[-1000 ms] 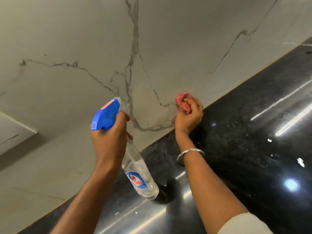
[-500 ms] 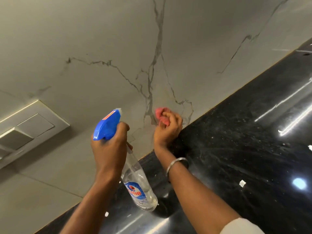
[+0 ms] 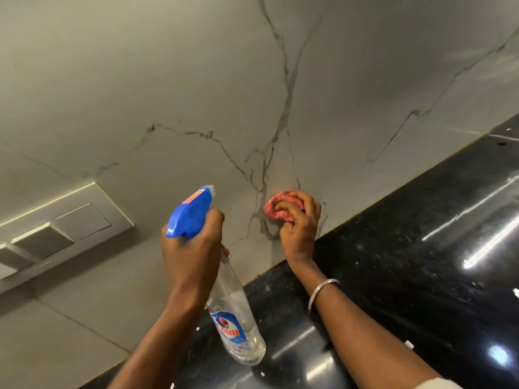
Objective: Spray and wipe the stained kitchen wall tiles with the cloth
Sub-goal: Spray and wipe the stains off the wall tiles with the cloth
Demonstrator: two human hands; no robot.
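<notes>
My right hand (image 3: 300,224) is the one on the job: its fingers (image 3: 307,204) are curled tight round the bunched pink cloth (image 3: 273,210), and the wad is pressed against the wall tiles (image 3: 196,80) low down, just above the line where the tile meets the black desk (image 3: 421,248). The cloth sits right on the knot where the grey veins in the tile run together, and it pokes out to the left of my knuckles, so the wiping face leads leftward and slightly up. My left hand (image 3: 193,248) is wrapped round the neck of the spray bottle (image 3: 234,318), clamped under the blue trigger head (image 3: 191,214). I cannot tell from here whether a finger is on the trigger. The bottle's long axis runs from its base out over the desk up and left to the head, with the nozzle (image 3: 211,189) aimed at the tile to the left of the cloth and held off the wall. So the patch the spray would hit lies between the nozzle and the cloth, and I judge the next stroke belongs to my right hand, sweeping left along the bottom of the tile into it. The switch plate (image 3: 64,228) lies well off to the left, and I would keep spray away from it. I cannot tell stains from veins at this angle.
</notes>
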